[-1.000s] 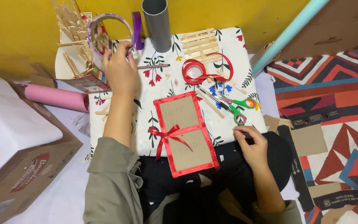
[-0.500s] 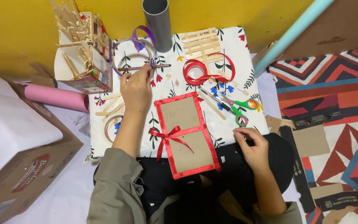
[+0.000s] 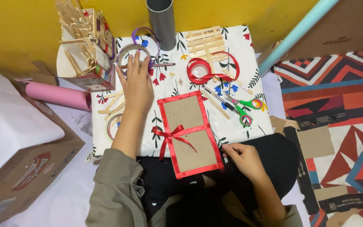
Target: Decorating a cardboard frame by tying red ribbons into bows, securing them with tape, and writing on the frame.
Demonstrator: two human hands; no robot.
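Presently the left hand [image 3: 138, 82], fingers spread flat, presses the purple ribbon roll [image 3: 133, 54] at far left; the right hand [image 3: 242, 157] should pinch the red-edged cardboard frame [image 3: 188, 133] steady.

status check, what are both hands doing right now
Left hand flat on the purple ribbon roll, fingers spread. Right hand touching the red-edged cardboard frame at its lower right corner. Scissors lie untouched beside the frame.

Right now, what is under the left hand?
The left hand lies flat on a roll of tape on the floral cloth, beside a purple ribbon. The palm covers the roll's near edge and the cloth below.
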